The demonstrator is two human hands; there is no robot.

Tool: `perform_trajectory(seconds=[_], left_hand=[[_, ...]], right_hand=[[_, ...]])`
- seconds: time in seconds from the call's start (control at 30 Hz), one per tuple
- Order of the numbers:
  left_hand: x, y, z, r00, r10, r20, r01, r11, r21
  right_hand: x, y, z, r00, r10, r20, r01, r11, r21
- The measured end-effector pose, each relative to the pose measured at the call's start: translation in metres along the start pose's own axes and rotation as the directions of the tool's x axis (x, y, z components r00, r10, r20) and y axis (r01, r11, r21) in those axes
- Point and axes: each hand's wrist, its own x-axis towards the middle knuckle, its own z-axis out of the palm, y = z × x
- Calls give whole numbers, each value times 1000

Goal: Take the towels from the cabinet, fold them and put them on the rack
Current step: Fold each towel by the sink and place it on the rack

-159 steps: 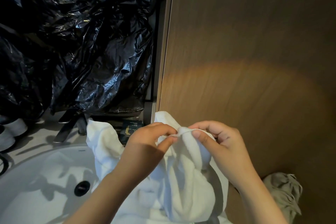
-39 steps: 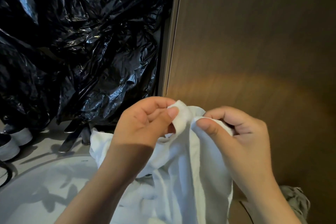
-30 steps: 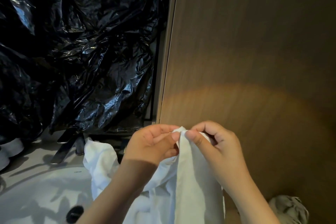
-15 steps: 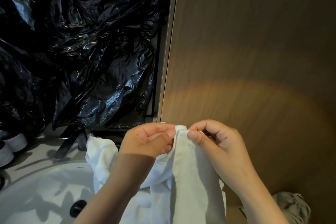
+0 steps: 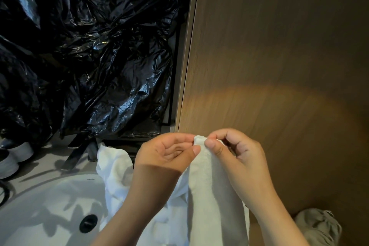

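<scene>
A white towel (image 5: 211, 191) hangs bunched in front of me, its top edge pinched between both hands. My left hand (image 5: 165, 154) grips the edge from the left with thumb and fingers. My right hand (image 5: 235, 156) pinches the same edge from the right, thumb on the cloth. The two hands almost touch. The towel's lower part drapes down over the white basin (image 5: 46, 205) and out of view at the bottom. No rack or open cabinet is visible.
A brown wooden panel (image 5: 279, 66) fills the right side, close behind my hands. Crumpled black plastic sheeting (image 5: 89, 50) covers the left. A dark faucet (image 5: 77, 154) stands behind the basin, white cups (image 5: 12, 158) at far left, a grey cloth (image 5: 319, 227) at bottom right.
My hands dropped lower and came together on the towel's top edge, after holding it higher and slightly apart about a second ago. Little has moved over the last half second.
</scene>
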Motion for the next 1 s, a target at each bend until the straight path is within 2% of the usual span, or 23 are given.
perform_trajectory(seconds=[0.13, 0.2, 0.3, 0.47, 0.6, 0.8, 1.0], left_hand=[[-3, -3, 1, 999, -37, -32, 34, 997, -75], [-3, -3, 1, 999, -25, -30, 22, 996, -90], [-3, 3, -1, 999, 34, 3, -33, 994, -100], [10, 17, -10, 986, 166, 8, -166, 986, 7], [28, 35, -17, 965, 259, -30, -253, 958, 132], [66, 74, -32, 917, 385, -104, -365, 915, 170], [89, 85, -33, 898, 397, -190, -359, 910, 207]], right_hand=[[2, 6, -3, 1000, -2, 25, 2, 1000, 13], [6, 8, -6, 995, 14, 94, -21, 997, 75], [11, 8, -10, 972, 17, 234, -65, 977, 201], [26, 0, -13, 968, -26, 248, -32, 973, 227], [40, -12, -12, 962, -92, 257, 44, 982, 186], [59, -22, -26, 937, -176, 302, 178, 984, 20], [55, -16, -41, 953, -81, 291, 142, 970, -195]])
